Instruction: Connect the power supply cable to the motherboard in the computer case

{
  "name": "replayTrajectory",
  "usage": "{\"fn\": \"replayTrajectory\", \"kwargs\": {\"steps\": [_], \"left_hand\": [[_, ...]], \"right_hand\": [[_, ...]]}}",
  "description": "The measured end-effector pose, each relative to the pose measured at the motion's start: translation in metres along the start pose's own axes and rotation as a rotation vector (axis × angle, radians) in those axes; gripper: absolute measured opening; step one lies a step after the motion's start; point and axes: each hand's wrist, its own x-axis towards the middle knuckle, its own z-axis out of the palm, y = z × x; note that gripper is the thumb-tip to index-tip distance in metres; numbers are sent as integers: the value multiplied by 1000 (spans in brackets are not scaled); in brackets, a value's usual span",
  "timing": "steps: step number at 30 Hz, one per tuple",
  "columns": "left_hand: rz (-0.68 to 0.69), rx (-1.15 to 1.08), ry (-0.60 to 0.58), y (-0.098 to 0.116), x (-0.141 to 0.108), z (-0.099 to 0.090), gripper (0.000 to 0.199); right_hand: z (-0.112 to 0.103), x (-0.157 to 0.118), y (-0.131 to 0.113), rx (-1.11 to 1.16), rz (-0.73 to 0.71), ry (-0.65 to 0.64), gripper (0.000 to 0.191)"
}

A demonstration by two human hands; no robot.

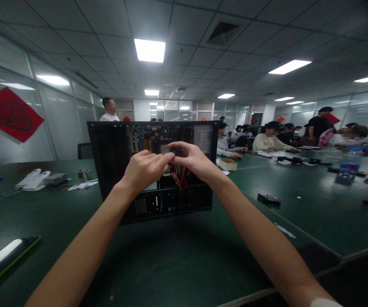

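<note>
"Well, what is around the work on your feed?"

"I have the computer case (158, 201) upright at the green desk (171, 260), straight ahead, open side facing me. To its left are a white bag (34, 179), a grey block (55, 178) and some papers. Right of it sits a small box (228, 164); nearer me lies a black part (269, 199), and farther right stands a bottle (350, 161). People sit along the far side."

"Anything in the way?"

"The case itself: it covers the lower body of a standing person (109, 110) and part of a chair (84, 150). My own hands screen the middle of the board."

"How are they set?"

"The left hand (144, 169) has its fingers curled in, and the right hand (190, 160) bends thumb and forefinger around something dark, above the coloured cables (179, 177). The fingertips meet, so I cannot tell what either one pinches."

"What else is unclear?"

"The left edge cuts off a dark slab (4, 260) with a green rim, and the case's lower edge is lost in shadow."
</note>
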Motion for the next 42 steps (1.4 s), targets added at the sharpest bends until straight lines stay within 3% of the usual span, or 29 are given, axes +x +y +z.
{"fn": "replayTrajectory", "kwargs": {"steps": [7,12,15,20,26,31,36,42], "left_hand": [[-28,18,88,-6,-3,-4,20],[-9,43,201,-12,-5,-2,18],[17,92,254,-17,-8,1,18],[0,147,245,-24,-13,3,20],[-63,148,130,-24,-16,9,27],[-136,92,-15,-23,-19,22,27],[-273,16,-252,-22,-21,32,23],[-377,14,-433,-20,-23,40,26]], "right_hand": [[7,-1,-10,-141,-29,29,47],[3,0,-10,-241,-160,0,61],[0,1,-2,-321,-281,42,51],[2,1,16,-636,-634,144,41],[7,2,30,-889,-728,164,38],[11,2,40,-1022,-607,88,33],[12,3,59,-1107,-290,-72,33],[6,5,79,-1142,11,-177,37]]}}
